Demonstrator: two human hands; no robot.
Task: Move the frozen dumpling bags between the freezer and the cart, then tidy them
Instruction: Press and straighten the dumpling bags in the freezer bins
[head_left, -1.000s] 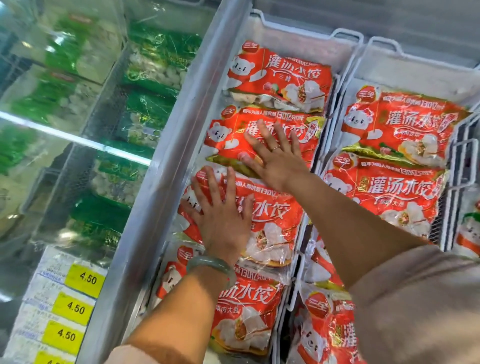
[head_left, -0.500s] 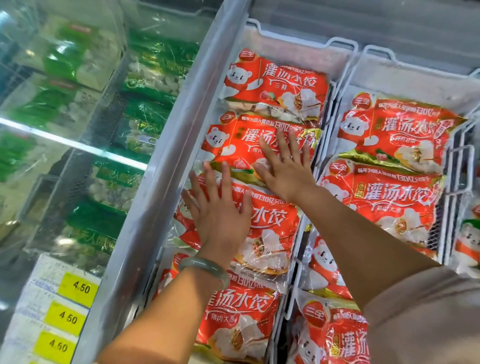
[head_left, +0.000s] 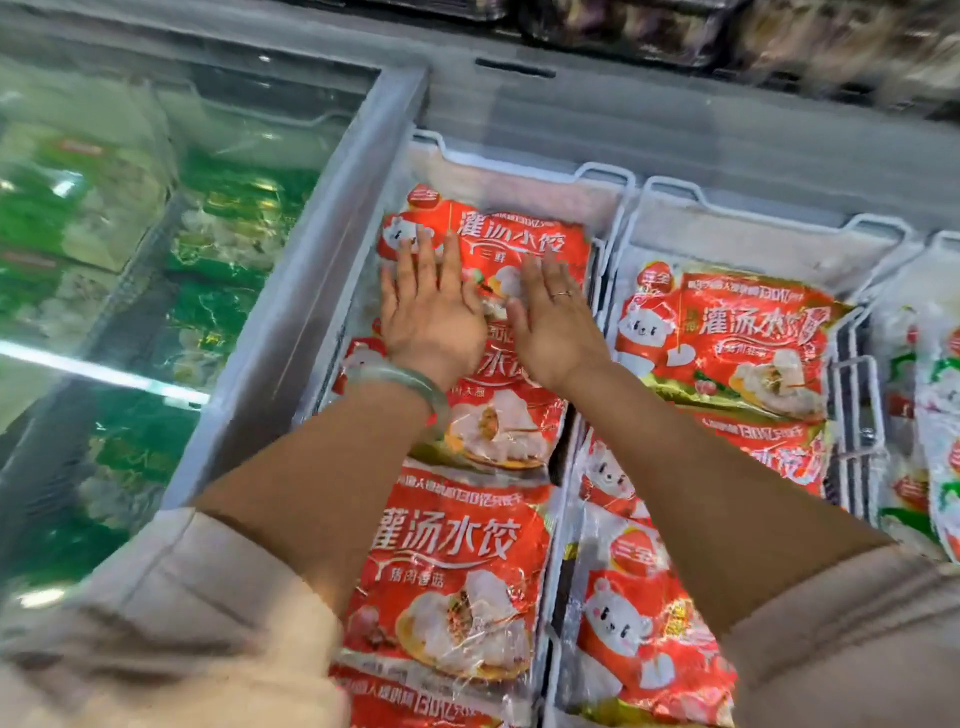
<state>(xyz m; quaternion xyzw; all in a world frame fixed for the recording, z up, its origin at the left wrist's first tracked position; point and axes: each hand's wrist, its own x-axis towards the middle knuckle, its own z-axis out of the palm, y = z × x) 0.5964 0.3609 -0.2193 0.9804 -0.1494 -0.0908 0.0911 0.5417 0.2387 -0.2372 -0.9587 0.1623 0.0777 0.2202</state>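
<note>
Pressing down with flat, straight fingers and holding nothing, the left hand (head_left: 431, 312) and right hand (head_left: 550, 327) now lie on the far red dumpling bag (head_left: 511, 239) in the freezer basket (head_left: 608, 169). They have moved up from nearer bags, so the tidying looks almost done.

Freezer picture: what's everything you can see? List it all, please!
red dumpling bags: about seven, red, two middle baskets
green bags: several, green, under the glass lid
white-and-green bags: a few, far-right basket
wire baskets: three, white, in the freezer
glass lid: one, clear, left
bracelet: one, pale green, left wrist
ring: one, pale metal, right finger
sleeves: two, beige, bottom corners
left grip: one bare hand, flat on the farthest red bag
right grip: one bare hand, flat beside it
</note>
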